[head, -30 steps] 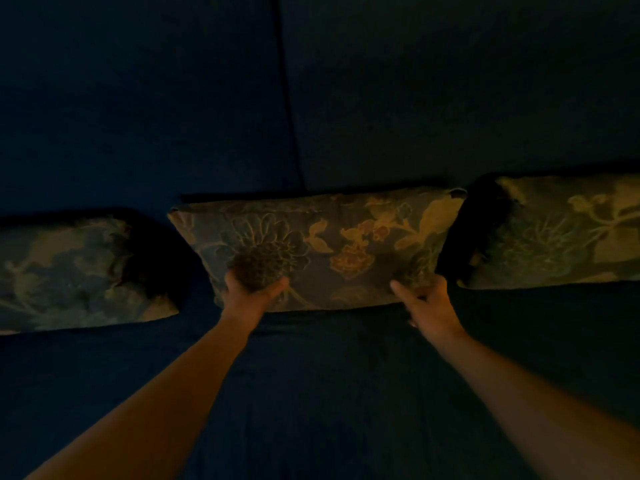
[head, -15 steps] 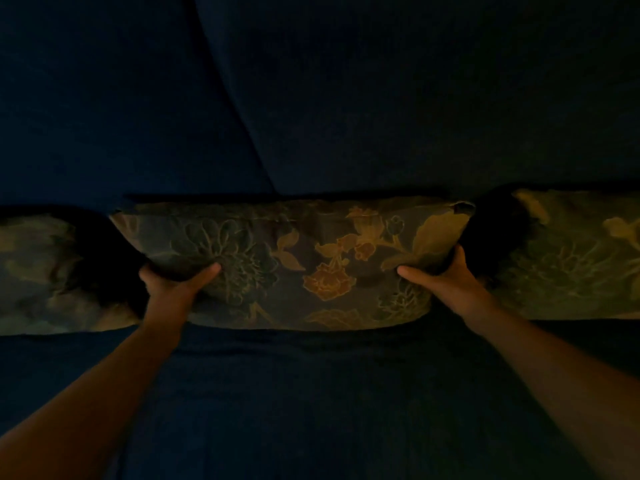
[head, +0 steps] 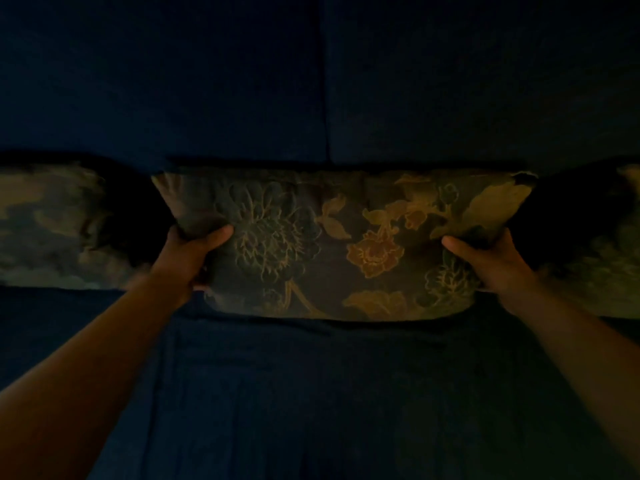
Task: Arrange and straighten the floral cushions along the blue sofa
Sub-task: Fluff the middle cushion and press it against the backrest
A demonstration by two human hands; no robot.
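The scene is very dark. A floral cushion (head: 346, 244) with orange and green flowers lies lengthwise on the blue sofa seat (head: 329, 393), against the backrest. My left hand (head: 188, 254) grips its left end, thumb on the front face. My right hand (head: 485, 261) grips its right end in the same way. A second floral cushion (head: 52, 226) lies to the left, and a third floral cushion (head: 602, 258) to the right, partly out of frame. Dark gaps separate the cushions.
The blue backrest (head: 207, 81) fills the upper half, with a vertical seam (head: 325, 81) between two back panels. The seat in front of the cushions shows faint folds in its cover.
Both hands slid outward from the cushion's front face to its two ends and closed on it. The view has come closer, and the middle cushion sits more centred.
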